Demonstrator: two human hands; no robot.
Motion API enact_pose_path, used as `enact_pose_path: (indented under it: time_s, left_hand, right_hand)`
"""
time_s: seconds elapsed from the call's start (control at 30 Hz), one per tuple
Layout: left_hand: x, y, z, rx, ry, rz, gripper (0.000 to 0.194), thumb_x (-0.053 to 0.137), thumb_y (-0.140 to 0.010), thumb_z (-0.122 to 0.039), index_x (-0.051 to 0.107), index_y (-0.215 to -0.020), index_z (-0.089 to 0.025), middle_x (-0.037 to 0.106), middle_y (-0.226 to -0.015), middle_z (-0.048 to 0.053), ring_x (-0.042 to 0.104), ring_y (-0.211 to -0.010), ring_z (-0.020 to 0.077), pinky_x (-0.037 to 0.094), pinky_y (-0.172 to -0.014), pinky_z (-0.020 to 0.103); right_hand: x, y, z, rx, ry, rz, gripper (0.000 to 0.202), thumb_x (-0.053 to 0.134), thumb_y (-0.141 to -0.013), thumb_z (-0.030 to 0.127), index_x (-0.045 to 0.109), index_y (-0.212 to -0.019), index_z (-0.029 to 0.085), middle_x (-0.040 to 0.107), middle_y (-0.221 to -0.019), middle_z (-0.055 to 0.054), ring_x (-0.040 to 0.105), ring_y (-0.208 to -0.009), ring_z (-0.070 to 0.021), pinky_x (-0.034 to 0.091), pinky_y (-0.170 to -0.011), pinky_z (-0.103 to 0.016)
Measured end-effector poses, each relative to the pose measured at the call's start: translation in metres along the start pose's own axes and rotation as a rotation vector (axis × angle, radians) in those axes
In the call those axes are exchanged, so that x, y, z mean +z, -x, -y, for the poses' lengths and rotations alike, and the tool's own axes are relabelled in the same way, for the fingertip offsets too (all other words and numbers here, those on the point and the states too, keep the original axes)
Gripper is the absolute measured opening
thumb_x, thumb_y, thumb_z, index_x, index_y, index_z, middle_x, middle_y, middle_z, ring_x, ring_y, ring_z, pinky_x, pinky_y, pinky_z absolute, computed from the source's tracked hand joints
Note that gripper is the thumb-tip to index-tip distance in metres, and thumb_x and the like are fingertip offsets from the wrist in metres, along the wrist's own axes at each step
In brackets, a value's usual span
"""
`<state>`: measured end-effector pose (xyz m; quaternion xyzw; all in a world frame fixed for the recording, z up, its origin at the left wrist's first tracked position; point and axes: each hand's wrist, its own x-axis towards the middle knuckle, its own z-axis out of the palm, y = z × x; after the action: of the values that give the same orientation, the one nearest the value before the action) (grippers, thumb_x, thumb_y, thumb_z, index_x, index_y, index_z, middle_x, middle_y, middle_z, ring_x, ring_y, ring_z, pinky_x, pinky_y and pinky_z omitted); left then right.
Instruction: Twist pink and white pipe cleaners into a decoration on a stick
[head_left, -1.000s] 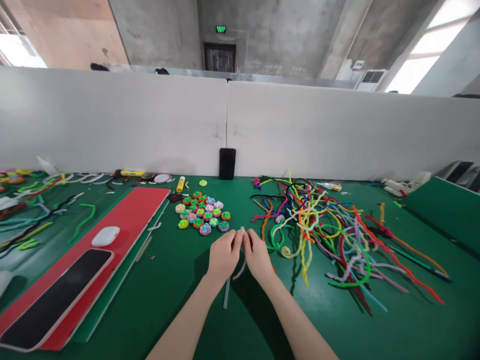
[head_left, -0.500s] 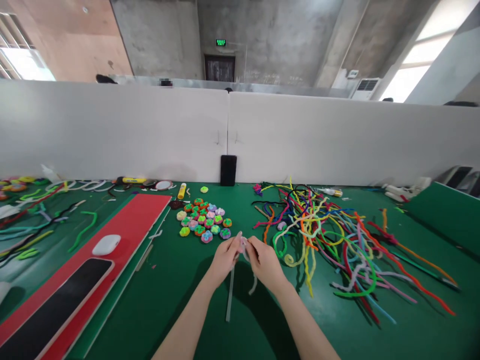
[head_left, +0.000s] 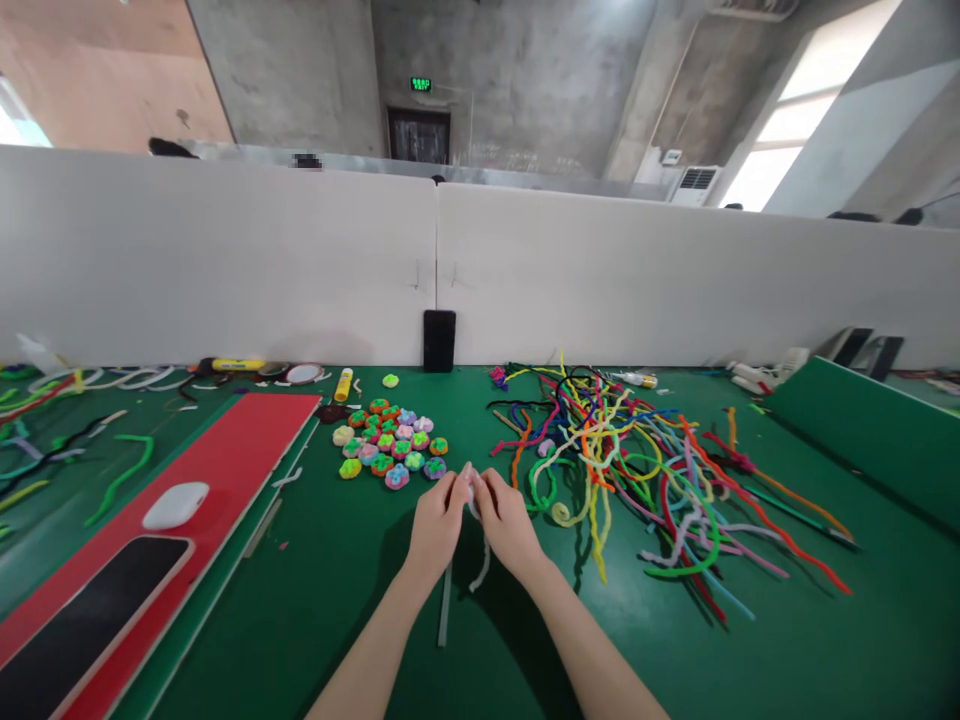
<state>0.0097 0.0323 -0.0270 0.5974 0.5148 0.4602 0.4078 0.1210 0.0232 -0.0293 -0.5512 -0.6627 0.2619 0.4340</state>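
My left hand [head_left: 437, 518] and my right hand [head_left: 508, 515] meet over the green table, fingertips pinched together. Between them is a pale pipe cleaner [head_left: 481, 570], its tail hanging below my right hand. The part in my fingers looks bunched up and is mostly hidden. A thin translucent strip [head_left: 444, 610] lies under my left wrist, pointing toward me. Just beyond my hands sits a cluster of small coloured flower-like pieces [head_left: 386, 441] made of fuzzy material.
Right of my hands sprawls a tangle of colourful pipe cleaners [head_left: 600, 430]. On the left, a red board [head_left: 255, 440] carries a phone [head_left: 94, 620] and a white case [head_left: 175, 506]. A black phone [head_left: 439, 341] leans on the white partition [head_left: 300, 260]. A yellow glue stick [head_left: 343, 385] stands behind the flowers.
The view has turned slightly right, so everything sits further left. My hands have drawn closer together over the pale pipe cleaner, covering more of it.
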Motion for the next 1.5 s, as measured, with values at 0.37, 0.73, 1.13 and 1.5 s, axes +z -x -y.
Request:
enact_pose_path:
  time_s: [0.37,0.73,1.13,1.5]
  left_hand:
    - [0.005,0.004,-0.001,-0.014,0.126,0.006,0.037,0.035,-0.082,-0.044,0.057,-0.084,-0.015,0.054,-0.064,0.0,0.051,-0.06,0.0126,0.042,-0.057,0.023]
    - [0.003,0.002,-0.006,-0.107,0.198,0.041,0.043,0.039,-0.078,-0.05,0.058,-0.087,-0.013,0.044,-0.054,-0.003,0.041,-0.049,0.0095,0.035,-0.046,0.02]
    - [0.002,-0.002,-0.004,-0.164,0.289,0.013,0.037,0.039,-0.078,-0.052,0.045,-0.065,-0.017,0.031,-0.046,-0.008,0.029,-0.037,0.0049,0.025,-0.036,0.019]
    - [-0.012,-0.006,-0.011,0.11,0.185,0.202,0.03,0.055,-0.07,-0.021,0.049,-0.099,-0.021,0.047,-0.092,0.002,0.05,-0.064,0.0084,0.043,-0.055,0.021]
  right_hand:
    - [-0.003,0.003,0.005,-0.035,-0.068,0.047,0.029,0.028,-0.089,0.032,0.041,-0.065,0.02,0.042,-0.054,0.003,0.04,-0.049,-0.0117,0.03,-0.049,-0.022]
    - [-0.003,0.006,0.008,-0.057,-0.058,0.032,0.029,0.027,-0.089,0.031,0.039,-0.065,0.021,0.041,-0.055,0.003,0.039,-0.048,-0.0113,0.03,-0.049,-0.023]
    - [0.004,0.003,0.005,0.038,-0.183,-0.056,0.032,0.034,-0.086,0.037,0.037,-0.059,0.019,0.032,-0.051,0.006,0.031,-0.046,-0.0086,0.024,-0.045,-0.022]
    - [0.004,-0.008,-0.004,0.32,-0.63,-0.126,0.038,0.041,-0.077,0.054,0.042,-0.062,0.019,0.034,-0.043,0.007,0.03,-0.035,-0.007,0.023,-0.034,-0.02]
